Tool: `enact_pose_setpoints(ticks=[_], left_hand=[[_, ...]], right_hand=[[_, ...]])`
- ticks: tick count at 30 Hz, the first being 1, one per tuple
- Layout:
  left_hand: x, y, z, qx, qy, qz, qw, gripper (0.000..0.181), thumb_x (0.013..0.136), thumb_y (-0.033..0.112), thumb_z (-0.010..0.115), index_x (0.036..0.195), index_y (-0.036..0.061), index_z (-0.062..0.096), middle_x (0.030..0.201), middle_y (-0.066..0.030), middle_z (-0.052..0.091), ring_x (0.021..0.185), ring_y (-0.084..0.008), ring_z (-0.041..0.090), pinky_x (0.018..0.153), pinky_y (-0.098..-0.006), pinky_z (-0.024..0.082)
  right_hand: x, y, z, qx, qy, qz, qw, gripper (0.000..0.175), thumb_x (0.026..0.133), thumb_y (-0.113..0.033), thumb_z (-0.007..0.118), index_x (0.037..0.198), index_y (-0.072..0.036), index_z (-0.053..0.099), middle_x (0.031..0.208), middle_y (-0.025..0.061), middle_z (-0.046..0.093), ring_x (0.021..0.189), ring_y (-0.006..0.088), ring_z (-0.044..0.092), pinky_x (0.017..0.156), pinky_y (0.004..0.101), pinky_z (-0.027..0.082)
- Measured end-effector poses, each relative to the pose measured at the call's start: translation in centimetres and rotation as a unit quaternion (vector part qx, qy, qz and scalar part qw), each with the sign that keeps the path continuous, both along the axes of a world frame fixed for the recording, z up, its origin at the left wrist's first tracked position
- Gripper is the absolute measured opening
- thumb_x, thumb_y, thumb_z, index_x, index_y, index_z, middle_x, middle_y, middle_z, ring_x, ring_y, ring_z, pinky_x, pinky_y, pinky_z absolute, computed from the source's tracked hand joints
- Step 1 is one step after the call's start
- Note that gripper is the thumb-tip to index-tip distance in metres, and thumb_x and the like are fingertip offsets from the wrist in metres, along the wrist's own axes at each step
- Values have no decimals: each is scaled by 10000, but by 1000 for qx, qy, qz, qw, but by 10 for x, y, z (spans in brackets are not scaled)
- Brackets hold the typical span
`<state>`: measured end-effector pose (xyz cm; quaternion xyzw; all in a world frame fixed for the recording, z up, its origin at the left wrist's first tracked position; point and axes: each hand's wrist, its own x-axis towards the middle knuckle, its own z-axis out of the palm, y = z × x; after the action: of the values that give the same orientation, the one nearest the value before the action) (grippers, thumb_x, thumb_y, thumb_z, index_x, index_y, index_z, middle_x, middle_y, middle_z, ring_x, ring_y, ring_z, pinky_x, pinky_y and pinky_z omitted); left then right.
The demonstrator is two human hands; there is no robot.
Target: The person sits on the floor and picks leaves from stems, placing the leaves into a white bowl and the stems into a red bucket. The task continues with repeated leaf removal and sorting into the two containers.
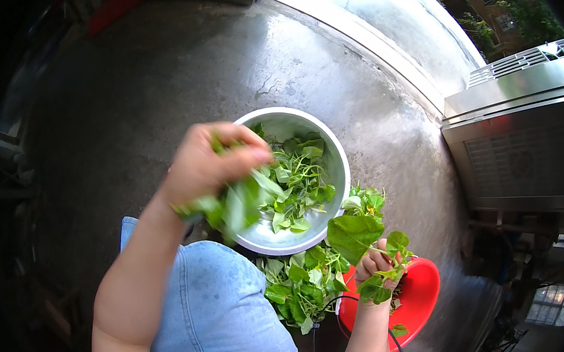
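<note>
My left hand [213, 160] is closed around a bunch of green leaves [239, 207], blurred by motion, at the left rim of a metal basin [346, 181]. Inside the basin lie picked leafy greens [294, 177] with thin stems. To the right, my right hand [377, 267] grips a leafy stem [394, 274] with one large leaf spreading leftward. That hand is over the edge of a red plastic basin [419, 308], which holds some leaf scraps. A heap of leafy greens [302, 288] lies between my legs and the two basins.
A thin black cable [400, 350] runs past my right forearm. My denim-covered leg [220, 301] is close to the metal basin. Concrete floor [211, 64] surrounds everything, with a bright doorway [375, 28] beyond and a metal door [520, 156] at right. A red dustpan-like object [115, 10] stands far left.
</note>
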<state>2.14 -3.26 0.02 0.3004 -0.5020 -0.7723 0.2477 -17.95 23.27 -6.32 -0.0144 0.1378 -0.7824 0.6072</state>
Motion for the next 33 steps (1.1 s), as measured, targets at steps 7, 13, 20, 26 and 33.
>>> enact_pose_setpoints(ticks=[7,13,20,26,33], left_hand=[[-43,71,-13,-568,-66,-210,793,155,718,249,702,793,114,687,615,-24,609,569,-202,605,507,-317,466],[-51,69,-25,-380,-34,-78,921,87,771,92,647,842,61,686,700,-80,658,599,-152,619,541,-263,474],[-19,-1,-30,185,39,97,977,157,784,139,632,891,25,615,792,-78,639,668,-159,628,636,-289,549],[12,-22,-32,262,152,117,946,122,799,135,575,860,30,591,788,-102,632,694,-173,626,648,-306,547],[15,-35,-27,228,64,106,966,213,804,228,618,682,62,564,570,10,526,483,-70,492,458,-210,400]], right_hand=[[17,-13,-2,71,35,26,997,188,871,-222,554,878,-37,518,515,-42,473,356,33,339,348,185,266],[16,-28,4,171,155,50,972,193,894,-241,544,835,-58,547,498,-31,478,347,40,347,361,173,304],[-41,0,-71,306,75,-303,899,199,920,-282,503,893,-98,573,714,-8,576,543,66,502,389,151,361],[-25,-11,-205,569,267,-44,777,389,857,-174,587,1172,15,460,982,143,607,617,177,621,400,202,443],[29,-74,-305,626,182,108,751,436,836,-37,554,1213,6,338,1042,172,516,763,257,610,484,283,501]])
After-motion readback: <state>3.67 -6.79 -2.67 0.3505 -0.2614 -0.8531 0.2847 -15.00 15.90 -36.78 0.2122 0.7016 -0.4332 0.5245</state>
